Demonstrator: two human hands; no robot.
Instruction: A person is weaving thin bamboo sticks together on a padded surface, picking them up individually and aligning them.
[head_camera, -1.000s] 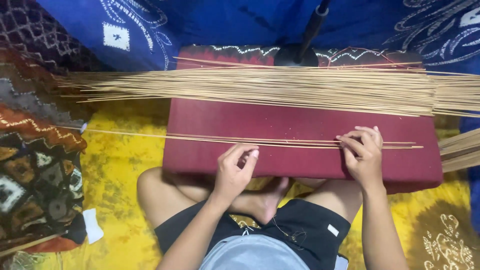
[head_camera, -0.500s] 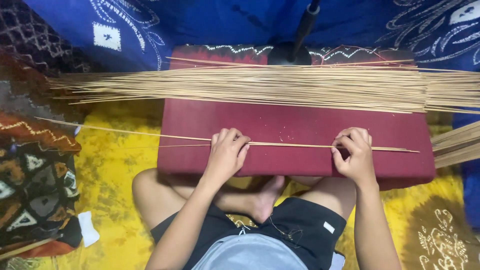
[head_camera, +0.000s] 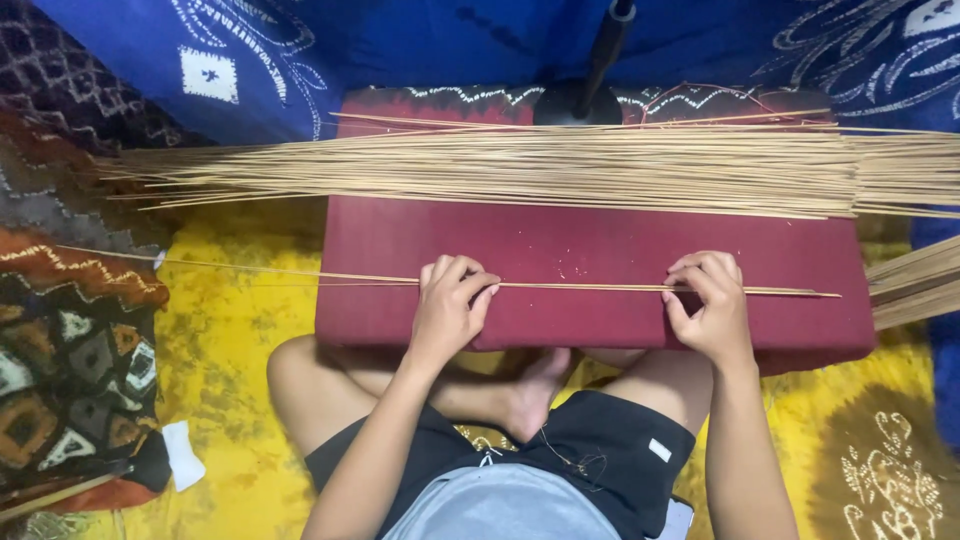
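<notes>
A dark red cushion (head_camera: 590, 250) lies across my folded legs. Along its near part runs a small bunch of thin pale sticks (head_camera: 580, 287), reaching left past the cushion over the yellow cloth. My left hand (head_camera: 448, 305) pinches the sticks near the cushion's left side. My right hand (head_camera: 708, 305) pinches them near the right side. A wide pile of several long pale sticks (head_camera: 560, 165) rests across the cushion's far part.
A black stand base with a pole (head_camera: 580, 95) sits at the cushion's far edge. More sticks (head_camera: 915, 285) jut in from the right. Blue patterned cloth (head_camera: 400, 45) hangs behind, yellow cloth (head_camera: 235, 330) covers the floor, and patterned fabrics (head_camera: 70, 380) lie at left.
Both hands have closed on the thin sticks and shifted them slightly; my left hand moved up onto the sticks from a second ago.
</notes>
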